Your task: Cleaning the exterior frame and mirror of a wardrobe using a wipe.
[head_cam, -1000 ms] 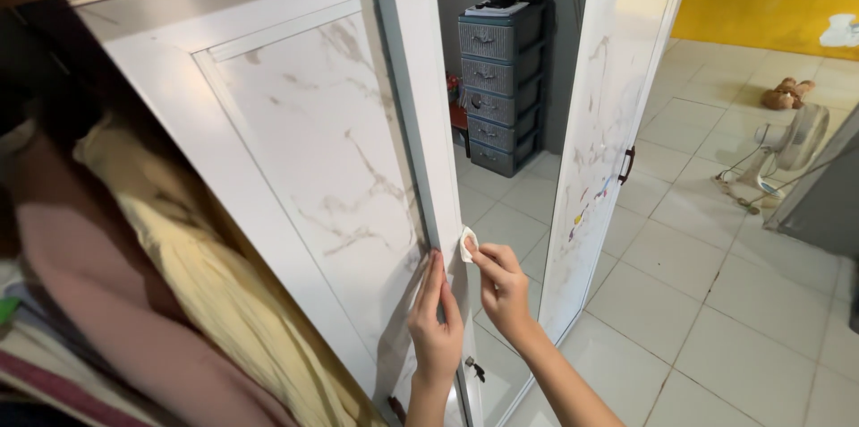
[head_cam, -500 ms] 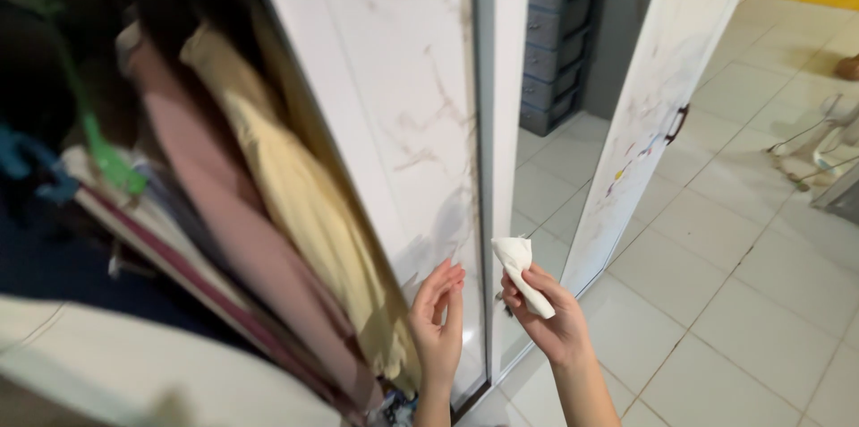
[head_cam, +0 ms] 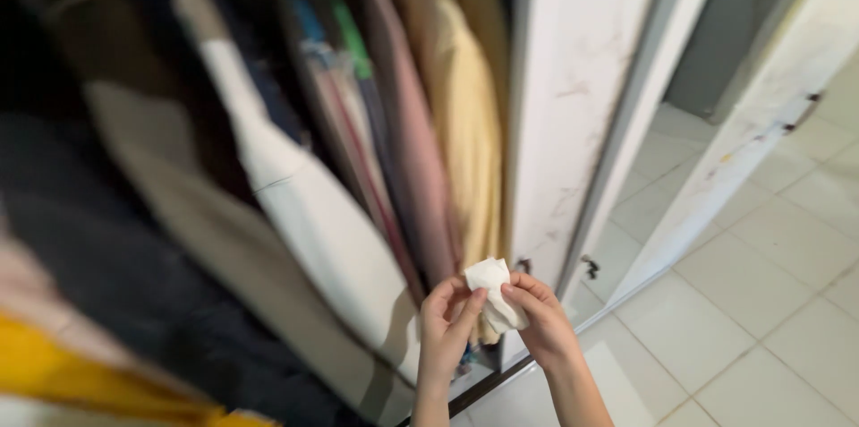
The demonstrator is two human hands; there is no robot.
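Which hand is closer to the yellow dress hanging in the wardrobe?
Left. The left hand is just below the yellow dress, pinching the white tissue; the right hand holds it farther right.

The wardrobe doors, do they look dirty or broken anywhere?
Yes, a bit dirty. The white marbled door has smudgy marks, and the far open door has small coloured spots and scuffs. Nothing looks broken. Both hands, left and right, hold a crumpled white tissue.

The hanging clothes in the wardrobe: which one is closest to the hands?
The pale yellow garment, hanging last on the right beside the white door. Its lower edge hangs just behind the white tissue held by both hands; the pink one hangs further left.
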